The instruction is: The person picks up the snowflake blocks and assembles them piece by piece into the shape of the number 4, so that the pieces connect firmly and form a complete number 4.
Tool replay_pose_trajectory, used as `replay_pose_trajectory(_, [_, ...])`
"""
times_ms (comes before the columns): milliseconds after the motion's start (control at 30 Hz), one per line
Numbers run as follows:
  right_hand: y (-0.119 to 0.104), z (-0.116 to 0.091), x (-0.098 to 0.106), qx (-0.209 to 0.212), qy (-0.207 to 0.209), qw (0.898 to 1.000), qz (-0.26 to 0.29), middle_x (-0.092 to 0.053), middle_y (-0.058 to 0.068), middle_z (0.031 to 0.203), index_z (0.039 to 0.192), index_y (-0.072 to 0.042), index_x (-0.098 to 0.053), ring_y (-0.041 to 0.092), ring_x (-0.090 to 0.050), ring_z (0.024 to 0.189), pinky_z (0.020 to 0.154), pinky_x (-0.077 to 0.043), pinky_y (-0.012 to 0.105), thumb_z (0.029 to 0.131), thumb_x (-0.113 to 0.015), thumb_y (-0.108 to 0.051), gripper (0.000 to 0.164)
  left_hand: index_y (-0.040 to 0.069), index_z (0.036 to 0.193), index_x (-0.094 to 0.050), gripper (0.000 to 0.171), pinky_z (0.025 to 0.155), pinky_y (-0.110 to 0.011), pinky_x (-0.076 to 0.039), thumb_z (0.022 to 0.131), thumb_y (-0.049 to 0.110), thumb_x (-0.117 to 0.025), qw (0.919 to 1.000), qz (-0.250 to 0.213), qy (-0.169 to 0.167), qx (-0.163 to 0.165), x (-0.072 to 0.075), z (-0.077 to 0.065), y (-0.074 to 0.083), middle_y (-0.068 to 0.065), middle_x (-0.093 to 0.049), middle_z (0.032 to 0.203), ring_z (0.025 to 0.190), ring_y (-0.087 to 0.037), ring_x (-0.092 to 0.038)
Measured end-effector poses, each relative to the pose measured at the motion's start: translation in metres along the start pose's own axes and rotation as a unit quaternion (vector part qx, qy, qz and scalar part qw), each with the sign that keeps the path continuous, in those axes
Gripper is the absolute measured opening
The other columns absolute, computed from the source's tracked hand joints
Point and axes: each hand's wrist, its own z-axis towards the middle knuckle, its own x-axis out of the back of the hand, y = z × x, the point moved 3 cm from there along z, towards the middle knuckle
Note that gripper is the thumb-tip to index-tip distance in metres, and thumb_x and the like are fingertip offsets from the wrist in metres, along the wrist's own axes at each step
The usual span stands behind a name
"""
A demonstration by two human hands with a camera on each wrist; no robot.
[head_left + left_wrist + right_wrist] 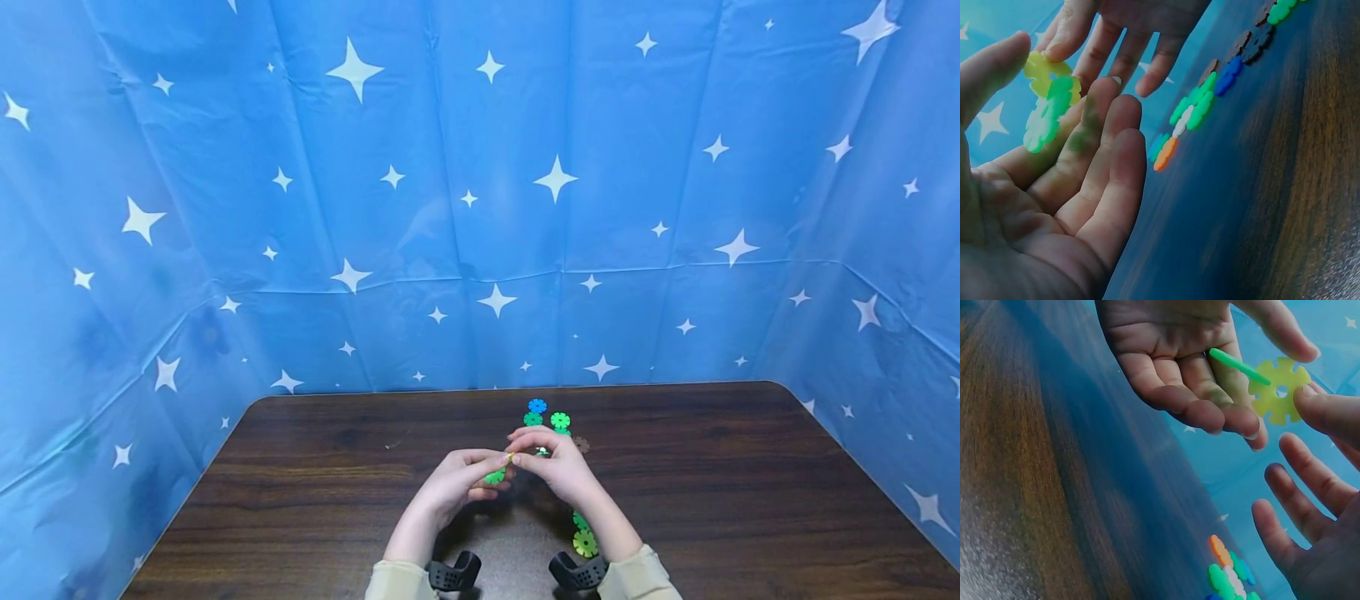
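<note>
A yellow notched plastic disc (1280,390) with a round centre hole sits between my two hands. Slotted into it at an angle is a bright green disc (1050,115). My right hand (558,467) pinches the yellow disc by its edge, thumb flat against it and the other fingers spread. My left hand (453,483) holds the same pair from the other side, thumb tip at the yellow edge, index finger running behind the green disc. The remaining left fingers are loosely bent. In the head view, fingers partly hide both discs.
On the dark wood table (315,483), joined notched discs stretch past my right hand: a blue disc (537,406) at the far end, a brown disc (581,445), and a yellow-green disc (585,543) by my right forearm. An orange disc (1165,154) shows too. A starry blue curtain (495,208) surrounds the table.
</note>
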Motion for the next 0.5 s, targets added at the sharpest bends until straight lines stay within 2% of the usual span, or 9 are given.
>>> replay_pose_trajectory(167, [-0.005, 0.000, -0.001, -0.006, -0.003, 1.000, -0.001, -0.058, 0.020, 0.122, 0.098, 0.002, -0.072, 0.033, -0.046, 0.121, 0.088, -0.048, 0.039, 0.091, -0.066, -0.002, 0.010, -0.005, 0.116, -0.065, 0.043, 0.081, -0.036, -0.055, 0.094, 0.031, -0.065, 0.9999, 0.007, 0.002, -0.010, 0.001, 0.000, -0.001, -0.009, -0.070, 0.097, 0.090, -0.022, -0.067])
replay_pose_trajectory(300, [-0.004, -0.001, 0.004, -0.008, -0.012, 1.000, -0.007, -0.060, 0.017, 0.123, 0.108, 0.000, -0.070, 0.032, -0.050, 0.118, 0.087, -0.050, 0.039, 0.092, -0.066, -0.007, 0.018, -0.007, 0.115, -0.064, 0.043, 0.081, -0.037, -0.055, 0.094, 0.030, -0.066, 0.9998, 0.009, 0.008, -0.014, 0.002, 0.002, -0.001, -0.008, -0.069, 0.095, 0.089, -0.022, -0.066])
replay_pose_trajectory(400, [0.000, -0.003, 0.013, -0.016, 0.001, 0.999, -0.028, -0.062, 0.018, 0.120, 0.115, 0.000, -0.068, 0.032, -0.056, 0.107, 0.083, -0.052, 0.040, 0.092, -0.066, -0.009, 0.025, -0.009, 0.118, -0.062, 0.045, 0.080, -0.037, -0.055, 0.094, 0.029, -0.065, 0.9997, 0.013, 0.016, -0.016, 0.003, 0.002, -0.002, -0.008, -0.069, 0.095, 0.090, -0.023, -0.067])
replay_pose_trajectory(500, [0.006, -0.005, 0.024, -0.033, 0.025, 0.996, -0.073, -0.065, 0.018, 0.113, 0.114, 0.001, -0.068, 0.025, -0.058, 0.089, 0.070, -0.052, 0.035, 0.090, -0.068, -0.010, 0.026, -0.009, 0.120, -0.061, 0.046, 0.081, -0.038, -0.055, 0.094, 0.029, -0.065, 0.9996, 0.013, 0.023, -0.013, 0.005, 0.002, -0.003, -0.009, -0.070, 0.096, 0.092, -0.025, -0.067])
